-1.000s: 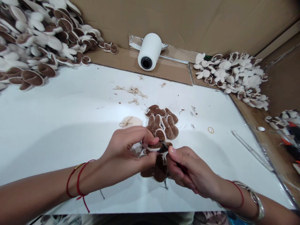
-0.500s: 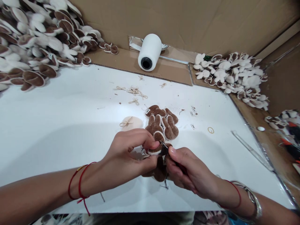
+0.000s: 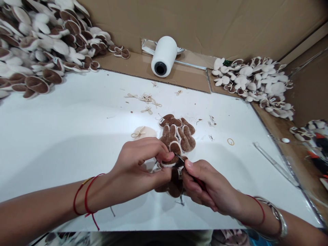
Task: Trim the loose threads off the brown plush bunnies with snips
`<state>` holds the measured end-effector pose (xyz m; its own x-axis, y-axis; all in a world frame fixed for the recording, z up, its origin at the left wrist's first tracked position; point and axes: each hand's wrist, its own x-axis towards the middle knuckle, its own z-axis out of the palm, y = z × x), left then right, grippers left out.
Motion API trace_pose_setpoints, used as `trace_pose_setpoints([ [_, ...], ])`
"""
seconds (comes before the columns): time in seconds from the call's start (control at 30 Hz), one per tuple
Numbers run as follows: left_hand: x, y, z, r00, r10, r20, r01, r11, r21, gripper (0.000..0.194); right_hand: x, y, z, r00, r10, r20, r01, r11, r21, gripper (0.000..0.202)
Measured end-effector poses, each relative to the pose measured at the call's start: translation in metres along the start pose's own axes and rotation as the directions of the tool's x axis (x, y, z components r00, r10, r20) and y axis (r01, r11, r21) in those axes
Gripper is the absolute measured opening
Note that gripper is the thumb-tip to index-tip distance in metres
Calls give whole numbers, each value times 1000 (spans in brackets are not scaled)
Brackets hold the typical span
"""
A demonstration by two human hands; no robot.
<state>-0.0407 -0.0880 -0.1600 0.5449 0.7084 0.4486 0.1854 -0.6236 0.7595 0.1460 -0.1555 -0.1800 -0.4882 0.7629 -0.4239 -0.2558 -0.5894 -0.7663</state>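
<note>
Between its thumb and fingers, my left hand point(image 3: 143, 167) pinches a small brown plush piece point(image 3: 170, 160) with white edging. My right hand point(image 3: 207, 184) is closed round a small tool point(image 3: 199, 182) with a red handle, whose thin metal tip touches the plush by my left fingertips. More brown plush pieces point(image 3: 187, 138) lie just beyond my hands, one with a white tag. Another dark brown piece point(image 3: 175, 184) with a tag lies beneath them, partly covered. A cream round piece point(image 3: 147, 132) with a string bow is beyond my left hand.
Plush heaps stand at the back left point(image 3: 38, 48) and back right point(image 3: 251, 78). A white thread roll point(image 3: 164, 56) lies at the back. Small string bows point(image 3: 147, 99), loose tags, a yellow ring point(image 3: 230, 141) and a clear strip point(image 3: 275, 164) are on the white table point(image 3: 77, 143).
Both hands keep nearly the same pose, the left one slightly higher in view. The metal tip stays at the plush.
</note>
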Motion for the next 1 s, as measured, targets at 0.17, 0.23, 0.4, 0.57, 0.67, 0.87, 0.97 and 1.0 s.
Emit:
trace_pose_setpoints([
  [0.17,0,0,-3,1000,22,-4,-22,999,41,15,0,-1,2,1000,5,-12,-5,1000,-13,57],
  [0.23,-1,0,-4,999,34,-8,-33,998,49,15,0,-2,2,1000,8,-20,-9,1000,-24,58],
  [0.4,1,-4,-3,997,72,-5,-71,995,63,15,0,-3,2,1000,11,-16,-11,1000,0,58],
  [0.57,2,-5,-4,995,66,-70,-63,997,46,19,2,-6,-1,999,-15,-40,17,998,67,56],
  [0.67,3,-1,-6,999,34,-27,-32,996,81,17,2,-8,-2,999,-23,-46,28,995,98,55],
  [0.87,2,-2,-6,995,-96,-36,97,995,37,13,0,-12,0,992,-90,-91,99,989,106,53],
  [0.97,0,-4,-5,987,-153,52,154,988,-27,11,0,-14,1,951,-196,-238,220,972,79,50],
  [1.0,-1,-4,-5,981,-171,95,177,983,-52,12,1,-15,0,929,-229,-291,258,964,64,47],
])
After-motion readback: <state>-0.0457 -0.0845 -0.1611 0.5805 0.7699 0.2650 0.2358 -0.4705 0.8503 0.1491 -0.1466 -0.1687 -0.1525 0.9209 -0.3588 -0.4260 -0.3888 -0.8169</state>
